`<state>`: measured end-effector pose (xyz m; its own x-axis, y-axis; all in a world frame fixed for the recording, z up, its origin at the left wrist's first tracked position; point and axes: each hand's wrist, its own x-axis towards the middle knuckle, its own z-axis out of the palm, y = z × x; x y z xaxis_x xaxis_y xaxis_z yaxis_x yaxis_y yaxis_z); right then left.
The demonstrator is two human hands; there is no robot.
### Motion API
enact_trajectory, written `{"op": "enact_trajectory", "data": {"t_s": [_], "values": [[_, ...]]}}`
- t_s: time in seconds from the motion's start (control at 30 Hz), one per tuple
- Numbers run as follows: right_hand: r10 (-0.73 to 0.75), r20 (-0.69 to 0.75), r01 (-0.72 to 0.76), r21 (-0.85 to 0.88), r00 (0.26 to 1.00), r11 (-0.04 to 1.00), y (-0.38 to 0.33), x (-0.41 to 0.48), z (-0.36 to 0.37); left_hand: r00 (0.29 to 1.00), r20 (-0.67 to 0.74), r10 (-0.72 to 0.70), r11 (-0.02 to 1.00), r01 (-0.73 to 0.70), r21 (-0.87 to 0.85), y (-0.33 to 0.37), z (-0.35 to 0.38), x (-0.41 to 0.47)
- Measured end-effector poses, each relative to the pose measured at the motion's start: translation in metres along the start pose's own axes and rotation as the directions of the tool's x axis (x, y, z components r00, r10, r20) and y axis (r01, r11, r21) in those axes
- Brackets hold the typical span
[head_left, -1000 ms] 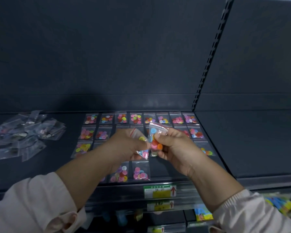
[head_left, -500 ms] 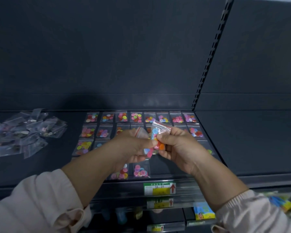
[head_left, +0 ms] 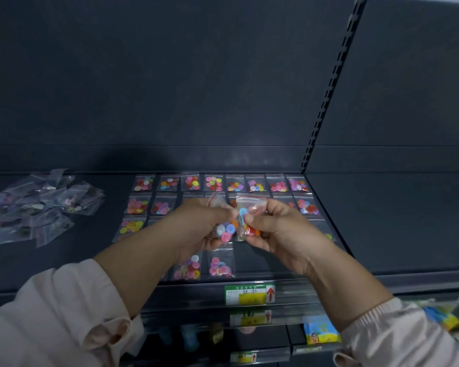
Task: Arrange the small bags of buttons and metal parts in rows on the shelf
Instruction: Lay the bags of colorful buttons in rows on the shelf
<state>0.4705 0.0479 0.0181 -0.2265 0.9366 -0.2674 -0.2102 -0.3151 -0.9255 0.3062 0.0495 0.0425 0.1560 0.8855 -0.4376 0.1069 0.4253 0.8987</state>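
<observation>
Two hands are raised over the middle of the shelf (head_left: 90,260), each gripping one small clear bag. The left hand (head_left: 202,229) has its fingers curled round a bag of blue, white and pink buttons (head_left: 226,230). The right hand (head_left: 284,229) pinches a second bag (head_left: 250,206) between thumb and fingers; this bag has a red seal strip at its top and orange and red buttons at its bottom. The two held bags sit just beside each other at centre frame; whether they touch cannot be told.

Further bags of coloured buttons lie flat in rows on the shelf. The back row (head_left: 224,182) holds eight bags side by side along the back panel. The second row (head_left: 138,205) and third row (head_left: 131,227) are partly hidden by the hands. Two front bags (head_left: 220,264) lie near the shelf edge, lower centre.

A loose pile of bags (head_left: 32,207) lies at the left of the frame, well apart from the rows; its contents are too dim to identify.

A green and yellow price label (head_left: 249,295) with a red arrow sits on the front rail below the hands.
</observation>
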Motion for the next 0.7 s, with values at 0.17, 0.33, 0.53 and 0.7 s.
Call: {"op": "enact_trajectory", "data": {"t_s": [0.17, 0.33, 0.53, 0.7], "values": [[-0.066, -0.064, 0.064, -0.030, 0.996, 0.998, 0.0017, 0.0028, 0.0019, 1.000, -0.017, -0.006, 0.999, 0.007, 0.035, -0.0029, -0.0010, -0.0024], [-0.087, -0.075, 0.087, -0.014, 0.993, 0.996, 0.0015, 0.0034, 0.0043, 0.999, 0.038, -0.021, 0.995, 0.017, 0.097, -0.0035, -0.0015, -0.0063], [-0.077, -0.072, 0.077, 0.006, 0.994, 0.997, 0.0032, 0.0038, 0.0097, 0.999, 0.044, -0.015, 0.994, 0.010, 0.108, -0.0020, 0.0037, -0.0037], [-0.058, -0.080, 0.060, 0.018, 0.995, 0.998, 0.0013, 0.0039, 0.0065, 1.000, 0.020, 0.003, 0.989, -0.006, 0.149, -0.0053, -0.0014, 0.0003]]}}
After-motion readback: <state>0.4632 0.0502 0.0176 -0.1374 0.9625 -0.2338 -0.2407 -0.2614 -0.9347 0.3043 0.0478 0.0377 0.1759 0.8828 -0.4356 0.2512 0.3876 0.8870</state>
